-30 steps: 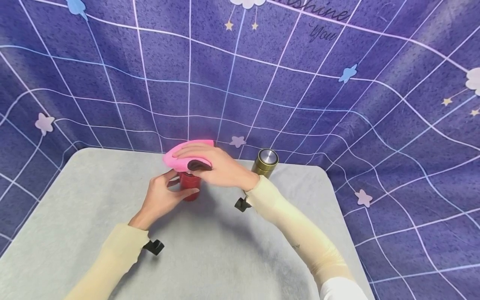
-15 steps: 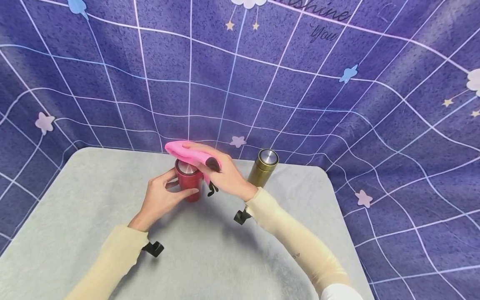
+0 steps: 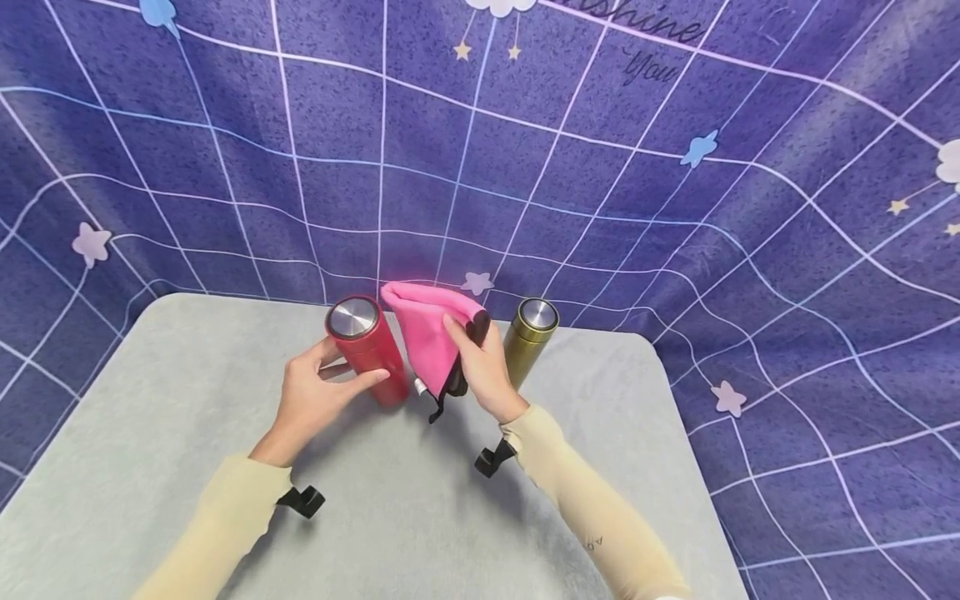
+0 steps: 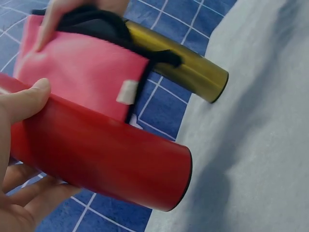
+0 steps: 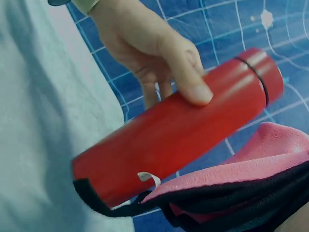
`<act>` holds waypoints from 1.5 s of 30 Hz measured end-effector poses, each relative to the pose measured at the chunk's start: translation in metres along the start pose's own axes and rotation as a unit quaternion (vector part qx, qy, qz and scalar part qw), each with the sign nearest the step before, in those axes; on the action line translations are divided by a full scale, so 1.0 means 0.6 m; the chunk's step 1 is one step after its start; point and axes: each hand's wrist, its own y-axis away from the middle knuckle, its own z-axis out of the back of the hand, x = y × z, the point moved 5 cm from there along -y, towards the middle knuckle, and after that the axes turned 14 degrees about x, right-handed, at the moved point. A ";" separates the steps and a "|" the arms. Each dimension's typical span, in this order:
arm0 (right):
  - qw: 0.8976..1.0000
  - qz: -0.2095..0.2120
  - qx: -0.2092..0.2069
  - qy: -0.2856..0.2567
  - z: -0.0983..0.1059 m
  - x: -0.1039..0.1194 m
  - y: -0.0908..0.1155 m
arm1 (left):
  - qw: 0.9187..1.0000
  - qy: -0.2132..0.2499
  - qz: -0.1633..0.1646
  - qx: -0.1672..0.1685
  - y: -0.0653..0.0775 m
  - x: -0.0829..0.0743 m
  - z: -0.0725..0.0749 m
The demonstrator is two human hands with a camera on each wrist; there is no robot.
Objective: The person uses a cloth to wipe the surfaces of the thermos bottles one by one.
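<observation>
My left hand (image 3: 309, 408) grips a red thermos bottle (image 3: 375, 358), thumb on the near side. Its steel-topped lid is on and its top leans left; I cannot tell whether the base touches the table. Just right of it, my right hand (image 3: 491, 375) pinches a pink fabric pouch (image 3: 427, 325), with its thumb on the pink face near the black edging. A white tag and a black strap hang at the pouch's lower end. In the right wrist view the strap (image 5: 116, 210) passes by the red bottle's base.
A gold thermos bottle (image 3: 528, 337) stands upright right behind my right hand, partly hidden by it. The grey table (image 3: 390, 517) ends at a blue gridded curtain (image 3: 600, 208) at the back and sides.
My right hand has drawn the pink pouch off the top of the red bottle, to the right. The bottle's lid has come into view, and its top has tipped left in my left hand.
</observation>
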 end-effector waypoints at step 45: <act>0.997 0.080 -0.020 0.011 -0.102 -0.064 0.096 | 0.968 0.168 -0.069 -0.171 0.070 -0.061 0.046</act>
